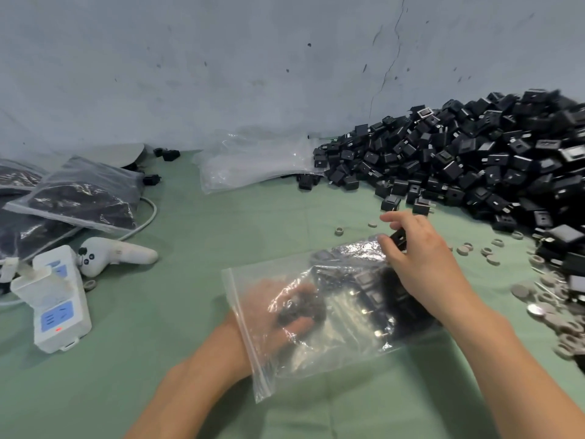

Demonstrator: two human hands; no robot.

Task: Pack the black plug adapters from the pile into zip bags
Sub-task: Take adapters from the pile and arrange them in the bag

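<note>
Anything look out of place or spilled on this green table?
Grey rings lie scattered along the near edge of the adapter pile, unrelated to packing. A white controller lies beside the power strip at left.

We list: zip bag [316,353] — clear plastic film, glossy, crinkled; plug adapters [474,160] — black plastic, slight sheen, metal prongs; table cover [190,223], green, matt, cloth-like; wall [221,58], matt grey, cracked; power strip [60,312], smooth white plastic.

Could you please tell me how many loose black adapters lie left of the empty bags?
3: two adapters by the wall, one beside the filled bag; more may hide under it.
</note>
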